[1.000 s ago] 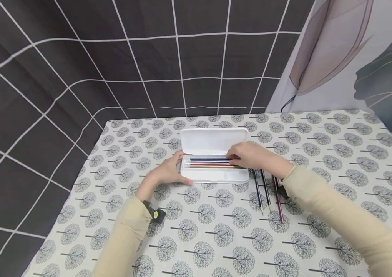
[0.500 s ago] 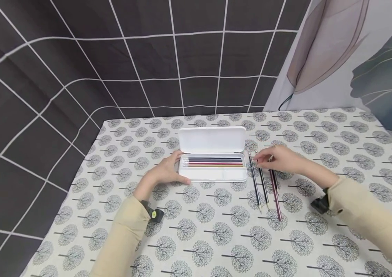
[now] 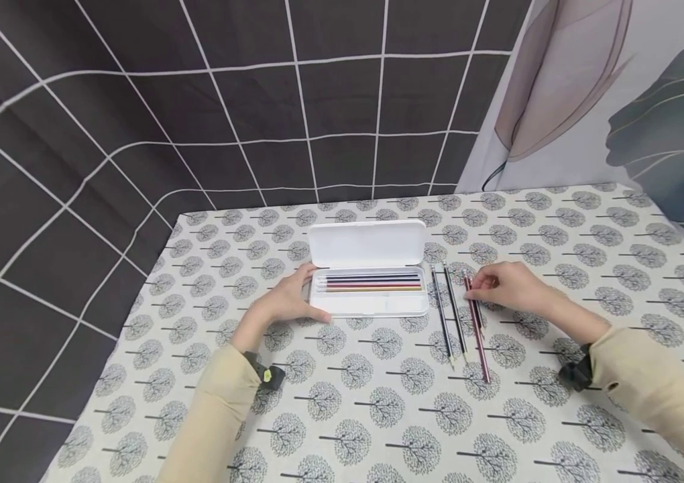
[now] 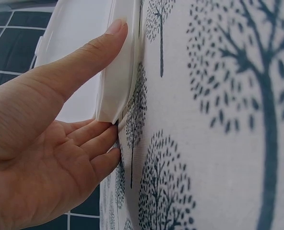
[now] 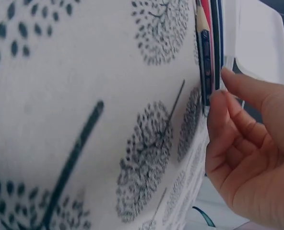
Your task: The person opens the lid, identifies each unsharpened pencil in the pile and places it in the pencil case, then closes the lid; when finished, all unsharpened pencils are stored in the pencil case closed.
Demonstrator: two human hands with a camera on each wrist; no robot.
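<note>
An uncovered white pencil case [image 3: 372, 305] lies with its lid [image 3: 367, 244] tilted up at the back. Several pencils [image 3: 372, 282] lie side by side inside it. My left hand [image 3: 288, 295] holds the case at its left end. In the left wrist view the thumb [image 4: 103, 43] lies along the front side, with the other fingers at the end. To the right of the case, my right hand [image 3: 511, 288] is at the upper end of a dark red pencil [image 3: 478, 335], fingers bent. In the right wrist view a gap shows between thumb and forefinger, beside the pencils [image 5: 207, 62].
Two dark pencils [image 3: 444, 322] lie between the case and the dark red pencil. A short dark pencil [image 3: 479, 315] lies close beside the red one. The tree-print tablecloth [image 3: 378, 402] covers the table. A dark checked curtain [image 3: 342, 100] hangs behind it.
My right hand has withdrawn from the case and moved right, past the two dark pencils to the dark red one. The pencils in the case are now uncovered. My left hand stays put.
</note>
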